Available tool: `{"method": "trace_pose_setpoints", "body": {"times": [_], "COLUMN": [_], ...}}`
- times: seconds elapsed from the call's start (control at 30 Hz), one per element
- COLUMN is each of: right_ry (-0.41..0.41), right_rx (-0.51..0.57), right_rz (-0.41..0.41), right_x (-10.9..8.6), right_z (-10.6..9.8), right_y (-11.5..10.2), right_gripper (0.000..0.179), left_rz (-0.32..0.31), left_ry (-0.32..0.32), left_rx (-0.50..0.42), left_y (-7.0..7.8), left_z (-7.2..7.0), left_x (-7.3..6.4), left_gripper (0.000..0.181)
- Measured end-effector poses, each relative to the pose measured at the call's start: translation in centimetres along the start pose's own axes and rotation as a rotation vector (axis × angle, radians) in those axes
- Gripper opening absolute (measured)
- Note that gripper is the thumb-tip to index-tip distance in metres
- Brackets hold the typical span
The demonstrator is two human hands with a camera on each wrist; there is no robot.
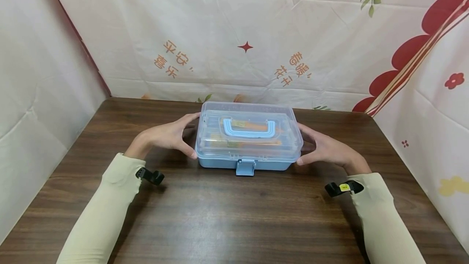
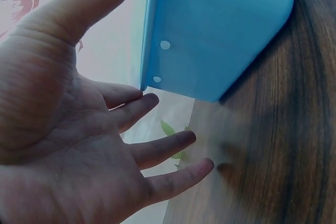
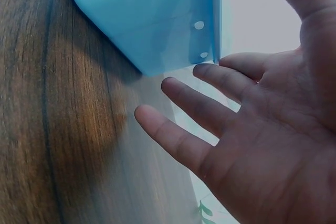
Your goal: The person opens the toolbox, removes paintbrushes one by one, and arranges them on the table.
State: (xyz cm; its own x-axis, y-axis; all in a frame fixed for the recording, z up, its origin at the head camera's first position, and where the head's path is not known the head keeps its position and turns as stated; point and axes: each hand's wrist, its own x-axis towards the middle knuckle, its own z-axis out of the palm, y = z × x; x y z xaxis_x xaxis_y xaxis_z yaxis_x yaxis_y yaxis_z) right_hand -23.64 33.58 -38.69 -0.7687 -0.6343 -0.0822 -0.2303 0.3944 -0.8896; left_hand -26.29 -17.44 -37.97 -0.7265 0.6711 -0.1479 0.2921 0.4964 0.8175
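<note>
A toolbox-like plastic storage box point(image 1: 220, 162) sits flat at the back middle of the table, with a light blue base and a clear lid that is down. Its blue carry handle point(image 1: 249, 134) lies folded on the lid, and the front latch point(image 1: 245, 168) sticks out. My left hand point(image 1: 168, 135) spans the box's left end, thumb by the front corner, fingertips by the back corner. Mirroring it, my right hand point(image 1: 327, 148) spans the right end. In both wrist views the fingers stretch out, with several spread free of the blue end walls point(image 2: 226, 30) point(image 3: 142, 19).
The box rests on a dark wood-grain table point(image 1: 234, 223). A printed white cloth point(image 1: 227, 31) hangs right behind the table's back edge, and more cloth flanks both sides. Orange and yellow items point(image 1: 253, 126) show blurrily through the lid.
</note>
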Motion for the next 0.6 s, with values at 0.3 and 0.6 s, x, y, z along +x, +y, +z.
{"method": "trace_pose_setpoints", "body": {"times": [0.3, 0.6], "right_ry": [0.009, 0.027], "right_rx": [0.029, 0.02], "right_rz": [-0.013, -0.055], "right_x": [-0.14, -0.25], "right_z": [-0.11, -0.24], "right_y": [0.13, 0.37], "right_gripper": [0.113, 0.1], "left_rz": [0.016, 0.053], "left_ry": [-0.006, -0.029], "left_rx": [-0.032, -0.14], "left_y": [-0.15, -0.59], "left_z": [-0.2, -0.24], "left_x": [0.03, 0.0], "left_gripper": [0.131, 0.125]}}
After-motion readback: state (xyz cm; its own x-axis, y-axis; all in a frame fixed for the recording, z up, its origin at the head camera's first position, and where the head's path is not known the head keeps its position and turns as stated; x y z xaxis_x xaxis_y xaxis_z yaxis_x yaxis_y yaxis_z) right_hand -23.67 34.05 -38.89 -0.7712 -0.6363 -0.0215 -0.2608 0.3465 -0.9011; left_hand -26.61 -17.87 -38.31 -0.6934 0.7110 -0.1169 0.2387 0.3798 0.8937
